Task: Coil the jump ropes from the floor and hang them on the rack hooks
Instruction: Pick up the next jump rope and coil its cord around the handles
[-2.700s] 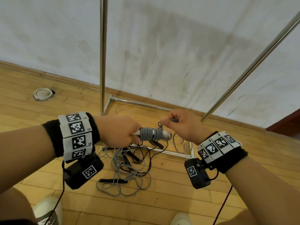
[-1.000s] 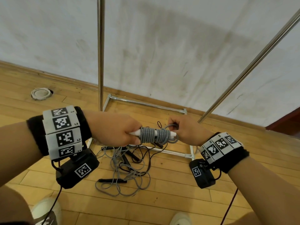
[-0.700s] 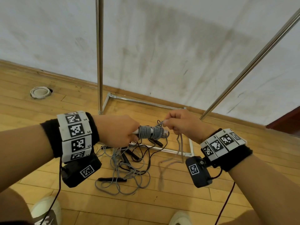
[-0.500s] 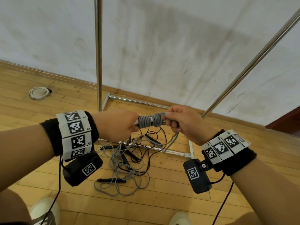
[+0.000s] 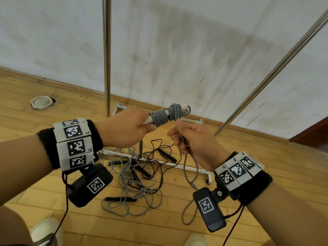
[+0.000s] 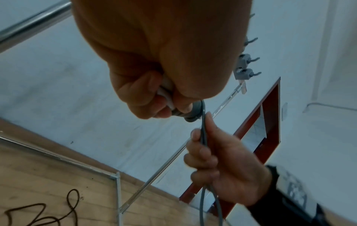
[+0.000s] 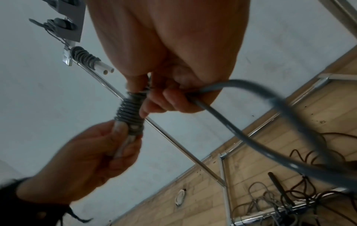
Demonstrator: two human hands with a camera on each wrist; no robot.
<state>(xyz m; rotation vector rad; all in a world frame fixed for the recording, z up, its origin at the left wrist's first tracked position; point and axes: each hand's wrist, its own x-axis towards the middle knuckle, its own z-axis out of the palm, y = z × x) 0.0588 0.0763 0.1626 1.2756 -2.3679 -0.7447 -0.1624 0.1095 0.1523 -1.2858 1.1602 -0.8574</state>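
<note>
My left hand [image 5: 140,127] grips the white handles of a grey jump rope [image 5: 166,115], with the cord wound in tight turns around them. The bundle points up and to the right, held above the floor. Just below its tip, my right hand [image 5: 188,141] holds the remaining grey cord [image 5: 189,174], which hangs in a loop under that wrist. In the right wrist view the fingers [image 7: 166,97] curl round the cord beside the wound turns [image 7: 129,110]. Rack hooks [image 6: 249,61] show high on the frame. Another wound rope [image 7: 85,58] hangs there.
A tangle of grey and black jump ropes [image 5: 138,181] lies on the wooden floor across the rack's base bar [image 5: 159,162]. The rack's upright pole [image 5: 107,55] and slanted pole [image 5: 266,77] stand ahead by the wall. A white round fitting [image 5: 42,102] sits far left.
Both hands have risen with the bundle. My right hand, earlier winding cord at the handle tips, has dropped just below them, and the loose loop now hangs under it.
</note>
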